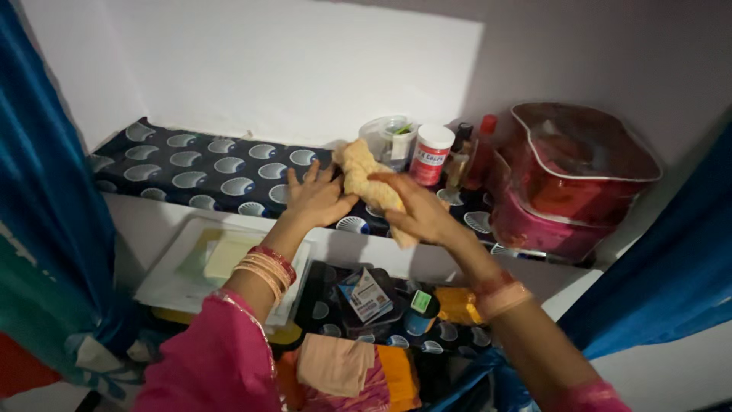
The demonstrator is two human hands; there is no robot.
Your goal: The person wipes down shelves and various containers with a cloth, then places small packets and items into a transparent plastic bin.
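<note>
Both hands up at upper shelf (191, 164), over dark patterned liner. Right hand (419, 210) clasped round crumpled beige cloth (366, 179), fingers curled on it. Left hand (316, 198) spread flat, fingers open, thumb side touching cloth's lower end. Cloth sat just in front of clear plastic container (389, 137) and white jar with red label (431, 152). Red zip bag (572, 179) stood at right. White tray (179, 282) lay on lower shelf.

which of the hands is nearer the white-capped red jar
Right. The right hand grips the tan cloth just below and left of the jar; the left hand lies flat on the shelf cover, farther left.
</note>
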